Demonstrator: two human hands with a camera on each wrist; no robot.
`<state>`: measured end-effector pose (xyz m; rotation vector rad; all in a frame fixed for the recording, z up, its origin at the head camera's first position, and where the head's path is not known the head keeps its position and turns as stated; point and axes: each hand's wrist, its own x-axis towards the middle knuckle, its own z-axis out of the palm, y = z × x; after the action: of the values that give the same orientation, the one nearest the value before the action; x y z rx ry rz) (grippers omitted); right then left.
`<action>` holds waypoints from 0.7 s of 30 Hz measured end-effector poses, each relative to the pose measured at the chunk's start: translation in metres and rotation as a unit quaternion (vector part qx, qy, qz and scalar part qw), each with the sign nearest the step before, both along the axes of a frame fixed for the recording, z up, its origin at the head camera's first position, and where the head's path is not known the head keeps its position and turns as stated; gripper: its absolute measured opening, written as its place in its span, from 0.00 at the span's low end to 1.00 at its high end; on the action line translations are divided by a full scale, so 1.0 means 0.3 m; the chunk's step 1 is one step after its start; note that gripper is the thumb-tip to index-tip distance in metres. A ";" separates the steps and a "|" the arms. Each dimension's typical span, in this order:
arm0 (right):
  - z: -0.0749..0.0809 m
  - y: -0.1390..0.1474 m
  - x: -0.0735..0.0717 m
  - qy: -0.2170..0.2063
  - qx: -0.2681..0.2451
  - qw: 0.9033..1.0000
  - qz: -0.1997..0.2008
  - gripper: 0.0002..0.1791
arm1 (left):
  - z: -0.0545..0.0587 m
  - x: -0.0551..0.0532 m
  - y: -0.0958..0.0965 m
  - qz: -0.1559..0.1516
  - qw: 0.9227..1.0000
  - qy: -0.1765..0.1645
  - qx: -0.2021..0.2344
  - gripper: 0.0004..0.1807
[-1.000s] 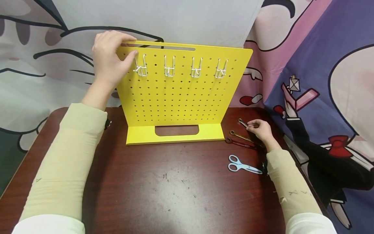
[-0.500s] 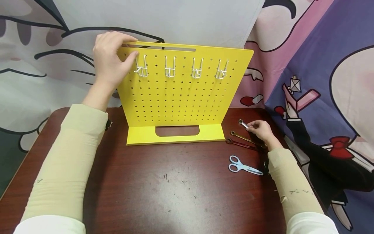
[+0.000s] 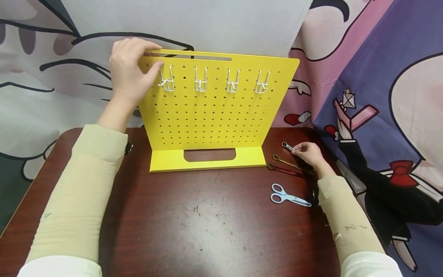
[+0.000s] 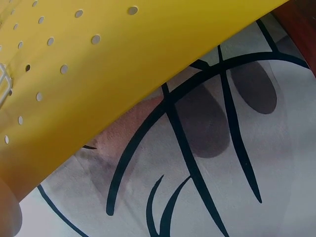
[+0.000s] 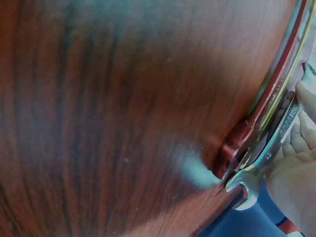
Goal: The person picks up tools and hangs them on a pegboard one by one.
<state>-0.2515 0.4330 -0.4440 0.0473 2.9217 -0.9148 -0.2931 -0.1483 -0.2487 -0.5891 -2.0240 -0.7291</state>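
Observation:
My left hand (image 3: 129, 71) grips the upper left corner of a yellow pegboard (image 3: 207, 111), thumb on its front and fingers over the top edge. In the left wrist view the pegboard (image 4: 108, 64) slants across, with a bit of the thumb (image 4: 7, 212) at the lower left. At the table's right side my right hand (image 3: 309, 152) pinches a silver combination wrench (image 3: 288, 146) between thumb and fingers. The right wrist view shows that wrench's open end (image 5: 245, 185) near the palm. Beside it on the table lie a gold wrench (image 3: 287, 161) and a red wrench (image 3: 285, 170).
Light blue scissors (image 3: 285, 195) lie nearer me on the dark wooden table (image 3: 194, 231). Several white wire hooks (image 3: 200, 79) hang in a row along the pegboard's upper part. Printed cloth (image 3: 373, 77) covers the walls behind and to the right.

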 end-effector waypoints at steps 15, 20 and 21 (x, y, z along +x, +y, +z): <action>0.078 -0.064 0.029 0.052 -0.079 0.995 -0.026 0.14 | 0.003 0.003 0.000 -0.007 1.000 0.003 0.002 0.15; 0.116 -0.103 0.028 0.066 -0.134 0.988 -0.038 0.18 | 0.002 0.004 0.001 -0.008 1.000 0.003 0.005 0.15; 0.126 -0.114 0.030 0.066 -0.152 0.985 -0.039 0.18 | 0.003 0.005 0.000 -0.008 1.000 0.003 0.003 0.15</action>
<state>-0.2424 0.3987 -0.4064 0.0869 2.8759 -1.4173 -0.2917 -0.1482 -0.2479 -0.6030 -2.0128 -0.7416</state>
